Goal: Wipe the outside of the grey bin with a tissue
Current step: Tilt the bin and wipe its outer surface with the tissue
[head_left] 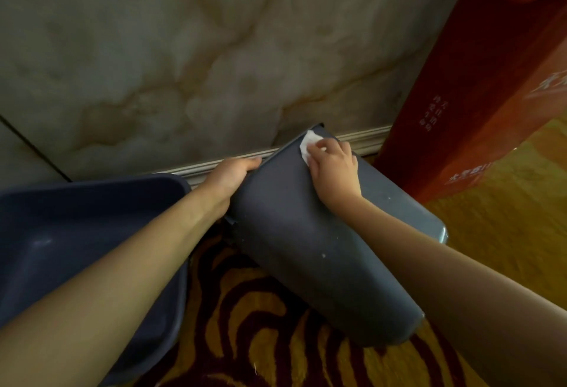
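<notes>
The grey bin lies tilted on its side over the patterned carpet, one end toward the wall and the other toward me. My left hand grips the bin's left edge near the wall end. My right hand presses a white tissue flat against the bin's upper outer side near its far end. Small white specks dot the bin's surface. The bin's inside is hidden.
A larger dark blue tub stands at the left under my left forearm. A tall red box leans at the right by the marble-patterned wall. A baseboard runs behind the bin.
</notes>
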Available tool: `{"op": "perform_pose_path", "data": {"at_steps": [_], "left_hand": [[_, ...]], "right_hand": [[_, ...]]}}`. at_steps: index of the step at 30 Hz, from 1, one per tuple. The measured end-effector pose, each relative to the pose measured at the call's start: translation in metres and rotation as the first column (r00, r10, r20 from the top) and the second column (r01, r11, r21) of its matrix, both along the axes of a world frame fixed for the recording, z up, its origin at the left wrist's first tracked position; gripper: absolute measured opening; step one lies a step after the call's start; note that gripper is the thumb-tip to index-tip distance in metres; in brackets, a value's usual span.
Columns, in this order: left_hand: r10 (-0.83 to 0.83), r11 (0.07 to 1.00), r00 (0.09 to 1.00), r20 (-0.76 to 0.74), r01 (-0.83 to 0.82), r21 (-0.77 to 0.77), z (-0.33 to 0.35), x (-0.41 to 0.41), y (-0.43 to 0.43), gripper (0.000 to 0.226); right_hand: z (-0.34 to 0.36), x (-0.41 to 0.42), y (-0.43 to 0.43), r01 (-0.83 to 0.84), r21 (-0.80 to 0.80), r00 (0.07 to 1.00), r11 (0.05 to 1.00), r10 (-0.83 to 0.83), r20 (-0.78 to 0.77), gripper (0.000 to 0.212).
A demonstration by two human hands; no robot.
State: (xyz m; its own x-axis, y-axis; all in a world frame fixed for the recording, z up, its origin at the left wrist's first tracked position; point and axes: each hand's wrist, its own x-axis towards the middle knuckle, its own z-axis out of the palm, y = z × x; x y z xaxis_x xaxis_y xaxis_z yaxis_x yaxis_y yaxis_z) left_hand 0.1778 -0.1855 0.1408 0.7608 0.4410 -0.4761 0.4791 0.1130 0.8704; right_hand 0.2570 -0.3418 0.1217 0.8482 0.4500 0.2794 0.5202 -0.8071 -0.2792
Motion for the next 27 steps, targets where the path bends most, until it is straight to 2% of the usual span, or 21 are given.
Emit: {"op": "perform_pose_path", "data": {"at_steps": [3, 7, 9, 12, 14, 18, 23, 25, 27], "left_hand": [[0.005, 0.988, 0.998, 0.06, -0.015, 0.155, 0.021, 0.004, -0.005, 0.03], [-0.009, 0.961, 0.995, 0.1, -0.019, 0.278, 0.046, 0.004, -0.01, 0.031], [-0.004, 0.953, 0.996, 0.092, -0.025, 0.303, 0.053, 0.003, -0.013, 0.029], [0.035, 0.956, 0.997, 0.062, -0.052, 0.288, 0.06, 0.001, -0.019, 0.022], [0.076, 0.966, 0.996, 0.045, -0.084, 0.245, 0.061, 0.002, -0.021, 0.021], [0.058, 0.998, 0.998, 0.038, -0.057, -0.016, 0.064, 0.004, -0.02, 0.04], [-0.001, 0.996, 1.0, 0.002, 0.001, -0.091, 0.067, 0.005, -0.018, 0.065], [-0.036, 0.988, 0.999, -0.008, 0.035, -0.148, 0.069, 0.007, -0.019, 0.072], [-0.065, 0.983, 0.998, 0.015, 0.066, -0.174, 0.069, 0.009, -0.022, 0.071]], "right_hand": [[0.012, 0.011, 0.007, 0.006, 0.093, 1.0, 0.996, -0.008, 0.021, 0.028], [0.036, 0.017, 0.011, -0.107, 0.277, 0.994, 0.955, 0.092, 0.066, 0.025], [0.043, 0.012, 0.014, -0.152, 0.332, 0.988, 0.931, 0.138, 0.066, 0.024], [0.047, -0.002, 0.015, -0.225, 0.334, 0.974, 0.915, 0.207, 0.088, 0.024], [0.048, -0.015, 0.013, -0.295, 0.305, 0.955, 0.906, 0.273, 0.112, 0.022], [0.054, -0.044, 0.009, -0.429, 0.241, 0.903, 0.87, 0.408, 0.135, 0.023], [0.052, -0.087, 0.004, -0.519, 0.2, 0.852, 0.831, 0.485, 0.197, 0.026], [0.044, -0.097, -0.001, -0.531, 0.089, 0.83, 0.843, 0.496, 0.254, 0.031], [0.038, -0.097, -0.009, -0.475, 0.073, 0.854, 0.877, 0.439, 0.278, 0.033]]}}
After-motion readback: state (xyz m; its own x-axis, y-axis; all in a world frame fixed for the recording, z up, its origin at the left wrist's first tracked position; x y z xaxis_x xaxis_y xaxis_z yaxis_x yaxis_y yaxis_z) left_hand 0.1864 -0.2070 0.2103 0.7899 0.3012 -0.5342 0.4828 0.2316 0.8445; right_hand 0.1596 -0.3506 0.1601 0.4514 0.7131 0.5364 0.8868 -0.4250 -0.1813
